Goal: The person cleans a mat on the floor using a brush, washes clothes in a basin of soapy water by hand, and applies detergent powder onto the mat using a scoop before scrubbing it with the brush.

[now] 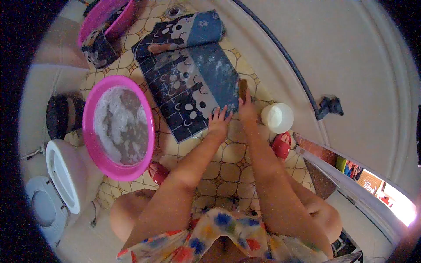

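Note:
A wet dark mat (175,94) with white bear faces and a blue-grey strip lies on the tiled floor, its far part folded over. My left hand (219,120) rests on the mat's near corner, fingers spread. At the mat's right edge my right hand (247,109) is closed on a brown scrub brush (243,89); the brush's handle is mostly hidden by the hand. Whitish suds streak the blue-grey strip. Just right of my right hand stands a white tub (277,118) with pale contents I cannot make out.
A pink basin (87,131) of foamy water stands at left, beside the toilet (66,175). Another pink tub (127,22) at the far left has a dark patterned mat (100,49) hanging over its rim. A floor drain (174,12) lies beyond; a dark hose (289,59) runs along the right wall.

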A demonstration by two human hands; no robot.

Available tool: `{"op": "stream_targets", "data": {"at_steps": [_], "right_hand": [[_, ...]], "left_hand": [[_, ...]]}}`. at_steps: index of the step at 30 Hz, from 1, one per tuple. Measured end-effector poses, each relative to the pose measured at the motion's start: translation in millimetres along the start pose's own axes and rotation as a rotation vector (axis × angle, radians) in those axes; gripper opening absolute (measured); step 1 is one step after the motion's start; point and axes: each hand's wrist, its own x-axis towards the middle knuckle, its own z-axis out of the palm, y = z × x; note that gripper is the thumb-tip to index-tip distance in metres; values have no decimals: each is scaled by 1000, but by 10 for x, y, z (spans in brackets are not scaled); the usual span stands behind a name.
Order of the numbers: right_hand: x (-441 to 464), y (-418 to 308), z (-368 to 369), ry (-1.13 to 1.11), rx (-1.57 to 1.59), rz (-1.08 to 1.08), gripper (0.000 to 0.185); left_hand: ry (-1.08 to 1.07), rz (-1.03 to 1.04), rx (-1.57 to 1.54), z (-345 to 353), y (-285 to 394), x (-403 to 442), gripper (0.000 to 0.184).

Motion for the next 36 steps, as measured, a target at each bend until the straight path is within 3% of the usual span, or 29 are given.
{"op": "stream_targets", "data": {"at_steps": [2,4,6,8,11,14,15,18,20,24,26,29,32,35,36], "right_hand": [[143,-239,-74,-63,-60,166,61],[240,473,295,202,-284,-146,62],[1,745,353,287,-253,-292,63],[-515,695,238,177,38,-276,63],[-505,580,202,120,-162,-79,62],[-82,54,9,-23,-135,53,61],[72,-3,24,-3,-146,41,60],[256,-86,62,12,-176,33,60],[204,-55,31,-20,-197,66,61],[-422,527,161,58,-132,-110,60],[-445,665,236,99,-175,-136,60],[-236,188,2,-2,-133,5,59],[208,149,165,151,-202,14,58],[250,30,1,18,-98,51,59],[198,95,1,73,-60,-37,59]], "left_hand": [[6,-8,-72,56,-9,52,80],[17,-7,-110,79,-19,63,80],[29,1,-117,77,-20,79,78],[-23,5,-77,-61,-6,31,78],[61,74,-71,-48,-37,-15,75],[175,101,-68,204,-105,66,75],[206,99,-72,262,-88,99,76],[32,73,-34,-18,-35,19,75],[79,69,-107,126,-64,53,75],[62,79,-120,67,-64,60,75],[-64,22,-85,-147,-12,10,67],[-108,-16,-64,-161,16,24,64],[-78,11,-47,-158,10,-13,65],[-61,23,-55,-192,3,-38,64],[-57,20,-64,-219,7,-17,64]]}}
